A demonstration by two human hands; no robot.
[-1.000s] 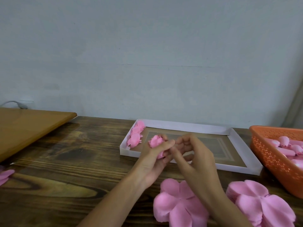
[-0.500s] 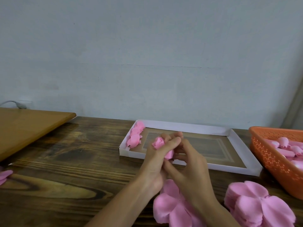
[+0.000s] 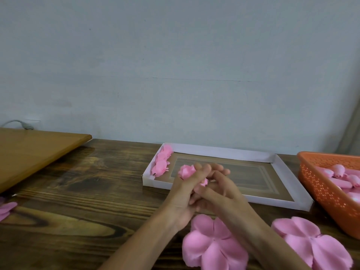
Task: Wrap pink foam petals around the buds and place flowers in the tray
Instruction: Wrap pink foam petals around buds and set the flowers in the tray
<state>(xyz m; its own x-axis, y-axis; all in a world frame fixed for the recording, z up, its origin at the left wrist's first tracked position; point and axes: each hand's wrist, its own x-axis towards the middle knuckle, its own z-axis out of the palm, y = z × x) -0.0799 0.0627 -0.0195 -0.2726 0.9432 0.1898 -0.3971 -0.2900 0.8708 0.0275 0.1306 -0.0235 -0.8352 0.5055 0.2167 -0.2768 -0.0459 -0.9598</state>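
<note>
- Left hand (image 3: 183, 193) & right hand (image 3: 220, 190) are locked together just above the table (image 3: 78, 191), over the near edge of the tray (image 3: 272, 201), toward its left end.
- Both grip the same flower (image 3: 186, 170): left fingers curl round its body, right fingers pinch pink foam on its right side. The base is buried in the palms, so how far the petal has closed can't be told.
- Judged step: wrap nearly done, the drop into the tray not yet made.
- Key relation: the tray lies straight beyond the hands. The flower's head sticks out at the top left of the grip, and its long axis seems to run from the palms up & away toward the tray's far left corner.
- Finished flowers (image 3: 162, 161) sit in a row along the tray's left edge; bare floor just right of that row is near the held head.
- Left hand is nearer that row, so prob. it makes the short forward reach while the right lets go.
- Basket (image 3: 311, 184) w/ buds (image 3: 339, 170) stands at the table's right edge, just right of the tray.
- Two petal stacks lie at the near edge: one (image 3: 212, 248) under the wrists, one (image 3: 315, 244) to its right.
</note>
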